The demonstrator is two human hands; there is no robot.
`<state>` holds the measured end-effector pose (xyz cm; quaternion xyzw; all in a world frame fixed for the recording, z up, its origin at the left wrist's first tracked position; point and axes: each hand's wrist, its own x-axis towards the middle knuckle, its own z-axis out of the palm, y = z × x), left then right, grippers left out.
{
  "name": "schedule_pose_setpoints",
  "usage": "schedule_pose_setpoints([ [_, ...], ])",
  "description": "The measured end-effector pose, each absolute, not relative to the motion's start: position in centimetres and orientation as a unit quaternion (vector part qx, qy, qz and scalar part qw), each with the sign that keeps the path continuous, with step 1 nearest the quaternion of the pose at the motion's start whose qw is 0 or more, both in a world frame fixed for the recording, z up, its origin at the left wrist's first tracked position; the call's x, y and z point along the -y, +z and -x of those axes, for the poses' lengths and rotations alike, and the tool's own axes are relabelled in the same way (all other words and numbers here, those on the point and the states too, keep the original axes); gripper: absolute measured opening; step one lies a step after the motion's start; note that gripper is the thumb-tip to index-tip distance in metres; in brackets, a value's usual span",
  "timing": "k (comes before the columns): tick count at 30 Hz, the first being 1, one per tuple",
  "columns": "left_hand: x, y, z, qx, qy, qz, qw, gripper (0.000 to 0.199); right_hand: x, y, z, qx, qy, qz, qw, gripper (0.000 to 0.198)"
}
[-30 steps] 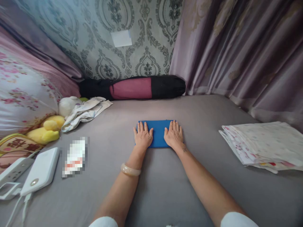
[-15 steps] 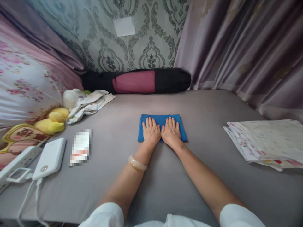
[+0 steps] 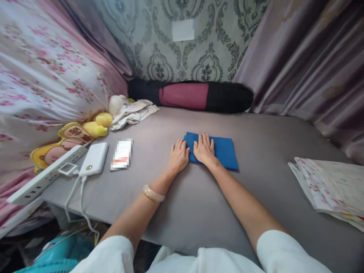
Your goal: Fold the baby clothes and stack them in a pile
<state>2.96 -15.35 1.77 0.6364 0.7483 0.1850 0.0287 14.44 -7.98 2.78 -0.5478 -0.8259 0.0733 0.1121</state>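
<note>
A folded blue cloth (image 3: 223, 149) lies flat on the grey bed-like surface (image 3: 182, 212) in front of me. My right hand (image 3: 203, 149) rests palm down on its left half, fingers stretched out. At the cloth's left edge is my left hand (image 3: 179, 155), also palm down with its fingers out; its right side touches or slightly overlaps that edge. Neither hand grips anything. The cloth's front left corner is partly hidden by my hands.
To the left lie a white power bank (image 3: 93, 159) with cables, a power strip (image 3: 48, 174), a blurred-out white packet (image 3: 122, 153), a crumpled cloth (image 3: 133, 113) and plush toys (image 3: 99, 125). Folded patterned fabric (image 3: 335, 185) sits at right. A long black-and-pink bag (image 3: 184, 94) lines the wall.
My view has turned left. My left hand has slid off the cloth's top to its left edge, and my right hand now lies on the cloth's left half.
</note>
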Motion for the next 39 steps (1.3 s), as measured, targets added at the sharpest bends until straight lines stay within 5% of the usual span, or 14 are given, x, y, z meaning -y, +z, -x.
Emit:
schedule_pose_setpoints([
  [11, 15.7, -0.1, -1.7, -0.745, 0.246, -0.62, 0.017, 0.037, 7.9, 2.7, -13.3, 0.814, 0.105, 0.568, 0.058, 0.06],
  [21, 15.1, -0.7, -0.6, -0.712, 0.356, -0.602, 0.053, 0.031, 7.5, 3.0, -9.6, 0.861, 0.082, 0.49, 0.105, 0.059],
  [39, 15.2, -0.1, -0.7, -0.724, 0.403, -0.557, 0.048, 0.036, 10.0, 2.6, -9.9, 0.878, 0.087, 0.469, 0.049, 0.061],
])
